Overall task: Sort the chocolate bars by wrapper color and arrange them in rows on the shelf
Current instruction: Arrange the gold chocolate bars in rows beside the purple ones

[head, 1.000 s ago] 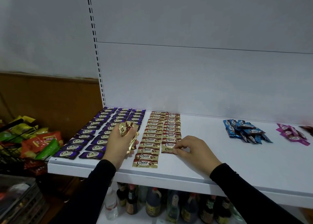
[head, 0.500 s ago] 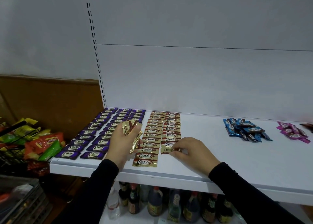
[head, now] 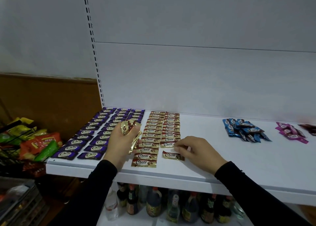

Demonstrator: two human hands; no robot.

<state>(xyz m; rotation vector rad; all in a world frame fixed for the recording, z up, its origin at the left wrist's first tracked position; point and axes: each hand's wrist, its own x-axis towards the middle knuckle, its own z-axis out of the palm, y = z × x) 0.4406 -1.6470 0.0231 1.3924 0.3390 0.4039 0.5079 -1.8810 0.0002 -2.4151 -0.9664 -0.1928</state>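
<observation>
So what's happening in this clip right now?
A person is laying chocolate bars out by wrapper color on a white shelf. The left hand grips a bunch of gold bars, while the right hand sets a single gold bar at the front of the second gold row. That bar lies slightly askew. Three purple rows are already laid out on the left. Blue bars and pink bars lie in loose piles on the right.

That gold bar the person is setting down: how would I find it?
Start at the white shelf and find the two gold rows mid-left. The gold bar lies at the right row's near end, by the right hand. It alone lies crooked, apart.
</observation>
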